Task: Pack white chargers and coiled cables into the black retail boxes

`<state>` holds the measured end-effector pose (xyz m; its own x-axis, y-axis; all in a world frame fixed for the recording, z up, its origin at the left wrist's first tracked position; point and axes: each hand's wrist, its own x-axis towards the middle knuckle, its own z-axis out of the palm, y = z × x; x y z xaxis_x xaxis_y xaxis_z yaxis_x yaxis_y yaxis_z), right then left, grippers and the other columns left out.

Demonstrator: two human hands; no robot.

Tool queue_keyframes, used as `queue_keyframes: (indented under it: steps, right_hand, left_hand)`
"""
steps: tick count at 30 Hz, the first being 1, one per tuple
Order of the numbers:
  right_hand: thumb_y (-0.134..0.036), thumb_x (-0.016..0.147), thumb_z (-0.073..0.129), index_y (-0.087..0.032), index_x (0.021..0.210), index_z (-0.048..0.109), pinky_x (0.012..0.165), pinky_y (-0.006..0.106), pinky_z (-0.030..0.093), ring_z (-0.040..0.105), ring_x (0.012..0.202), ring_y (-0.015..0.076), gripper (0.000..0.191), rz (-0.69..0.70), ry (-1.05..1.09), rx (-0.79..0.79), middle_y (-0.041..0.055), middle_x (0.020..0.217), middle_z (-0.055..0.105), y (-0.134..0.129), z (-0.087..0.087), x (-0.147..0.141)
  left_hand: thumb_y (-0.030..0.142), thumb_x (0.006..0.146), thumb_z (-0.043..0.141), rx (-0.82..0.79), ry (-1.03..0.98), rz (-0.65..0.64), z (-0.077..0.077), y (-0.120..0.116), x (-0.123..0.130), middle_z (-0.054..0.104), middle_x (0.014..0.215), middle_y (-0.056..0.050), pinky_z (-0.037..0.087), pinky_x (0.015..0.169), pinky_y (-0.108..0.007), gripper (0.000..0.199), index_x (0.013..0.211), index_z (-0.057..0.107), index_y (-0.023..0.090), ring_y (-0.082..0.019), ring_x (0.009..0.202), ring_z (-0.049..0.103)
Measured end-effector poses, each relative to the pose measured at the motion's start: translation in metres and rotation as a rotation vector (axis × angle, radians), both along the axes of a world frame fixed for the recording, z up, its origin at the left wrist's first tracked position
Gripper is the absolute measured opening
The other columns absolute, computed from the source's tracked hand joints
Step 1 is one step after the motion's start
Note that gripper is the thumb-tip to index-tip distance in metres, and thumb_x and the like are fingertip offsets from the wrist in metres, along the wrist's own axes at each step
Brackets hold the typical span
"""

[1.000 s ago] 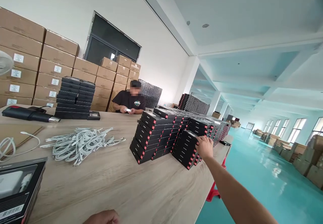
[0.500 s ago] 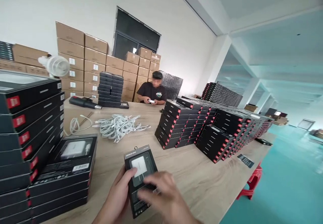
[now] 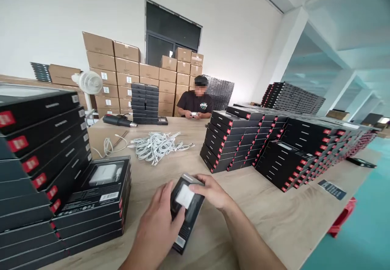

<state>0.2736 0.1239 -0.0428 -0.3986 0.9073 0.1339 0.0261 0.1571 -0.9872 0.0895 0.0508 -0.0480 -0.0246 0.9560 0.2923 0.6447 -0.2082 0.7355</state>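
A black box [image 3: 190,215] with a white charger showing through its window is tilted between my two hands, low in the middle of the view. My left hand [image 3: 160,219] grips its left side, thumb on the front near the charger. Around the upper right edge of the box is my right hand [image 3: 211,191], its thumb lying on the front. Beyond the box lies a heap of white cables [image 3: 157,145]. Similar boxes with chargers are stacked on the left [image 3: 106,205], and more black boxes [image 3: 222,140] stand to the right.
Across the wooden table [image 3: 234,225] a person [image 3: 199,101] holds a small white item. A heat gun [image 3: 118,120] and a stack of dark boxes [image 3: 144,103] stand at the far side. A printed card [image 3: 332,189] lies near the right edge. Behind are cartons and a fan [image 3: 90,82].
The box now leans to the right instead of the left. My right hand has moved from its front to its upper right edge. The view has turned, shifting the surroundings.
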Motion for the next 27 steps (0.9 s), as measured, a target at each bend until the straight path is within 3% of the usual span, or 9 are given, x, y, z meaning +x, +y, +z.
queue_keyframes:
  steps: [3, 6, 9, 12, 16, 20, 23, 27]
  right_hand:
    - [-0.046, 0.076, 0.076, -0.019, 0.109, 0.071, 0.088, 0.036, 0.049, 0.065, 0.095, 0.0238, 0.043, -0.081, 0.063, 0.082, 0.0053, 0.104, 0.073, -0.014, 0.007, -0.008]
    - [-0.043, 0.084, 0.068, -0.022, 0.116, 0.07, 0.095, 0.037, 0.046, 0.062, 0.106, 0.0248, 0.038, -0.017, 0.094, 0.116, 0.0051, 0.112, 0.072, -0.033, 0.015, -0.02]
    - [-0.04, 0.089, 0.058, -0.022, 0.113, 0.072, 0.087, 0.035, 0.049, 0.063, 0.101, 0.0235, 0.033, 0.124, 0.185, -0.057, 0.0044, 0.106, 0.072, -0.04, 0.017, -0.022]
    - [-0.032, 0.079, 0.064, -0.02, 0.104, 0.075, 0.07, 0.028, 0.049, 0.063, 0.081, 0.0182, 0.031, 0.191, 0.212, -0.25, 0.003, 0.092, 0.072, -0.034, 0.017, -0.012]
    - [-0.027, 0.07, 0.071, -0.016, 0.101, 0.074, 0.065, 0.024, 0.048, 0.06, 0.072, 0.0132, 0.032, 0.281, 0.151, -0.326, 0.0012, 0.085, 0.068, -0.022, 0.013, 0.002]
    - [-0.022, 0.061, 0.073, -0.015, 0.096, 0.072, 0.065, 0.026, 0.05, 0.061, 0.069, 0.0141, 0.036, 0.435, 0.14, -0.371, 0.0005, 0.08, 0.067, -0.018, 0.002, -0.001]
    - [-0.017, 0.057, 0.065, -0.016, 0.088, 0.07, 0.06, 0.023, 0.046, 0.057, 0.063, 0.0124, 0.031, 0.359, 0.127, -0.335, -0.0027, 0.072, 0.063, -0.019, -0.007, -0.014]
    - [-0.016, 0.056, 0.05, -0.018, 0.067, 0.062, 0.051, 0.022, 0.034, 0.045, 0.054, 0.0113, 0.016, 0.115, 0.134, -0.21, -0.0046, 0.058, 0.054, -0.023, -0.013, -0.028]
  left_hand:
    - [0.043, 0.075, 0.064, 0.26, 0.364, 0.094, -0.005, -0.005, 0.011, 0.056, 0.139, -0.02, 0.036, 0.106, -0.054, 0.079, 0.144, 0.041, 0.013, -0.039, 0.126, 0.051]
    - [0.041, 0.073, 0.067, 0.34, 0.514, 0.188, -0.003, -0.01, 0.015, 0.057, 0.136, -0.022, 0.039, 0.102, -0.051, 0.093, 0.151, 0.027, 0.008, -0.039, 0.122, 0.053]
    - [0.043, 0.076, 0.062, 0.265, 0.505, 0.234, 0.006, -0.015, 0.013, 0.058, 0.132, -0.018, 0.043, 0.098, -0.047, 0.089, 0.151, 0.026, 0.011, -0.035, 0.119, 0.056]
    - [0.043, 0.069, 0.066, 0.169, 0.465, 0.195, 0.018, -0.019, 0.012, 0.059, 0.132, -0.015, 0.044, 0.096, -0.046, 0.086, 0.145, 0.035, 0.016, -0.034, 0.119, 0.056]
    - [0.032, 0.065, 0.068, 0.078, 0.547, 0.086, 0.029, -0.022, 0.015, 0.063, 0.128, -0.015, 0.04, 0.099, -0.047, 0.081, 0.141, 0.044, 0.017, -0.034, 0.118, 0.057]
    - [0.028, 0.064, 0.064, -0.033, 0.635, 0.003, 0.03, -0.025, 0.014, 0.059, 0.136, -0.016, 0.035, 0.104, -0.049, 0.084, 0.145, 0.043, 0.017, -0.035, 0.125, 0.053]
    - [0.025, 0.063, 0.061, -0.021, 0.643, -0.038, 0.024, -0.026, 0.009, 0.058, 0.138, -0.016, 0.033, 0.107, -0.048, 0.085, 0.146, 0.044, 0.017, -0.035, 0.128, 0.051]
    - [0.022, 0.061, 0.062, 0.012, 0.601, -0.028, 0.021, -0.027, 0.006, 0.057, 0.139, -0.015, 0.032, 0.107, -0.048, 0.089, 0.148, 0.042, 0.018, -0.034, 0.129, 0.05]
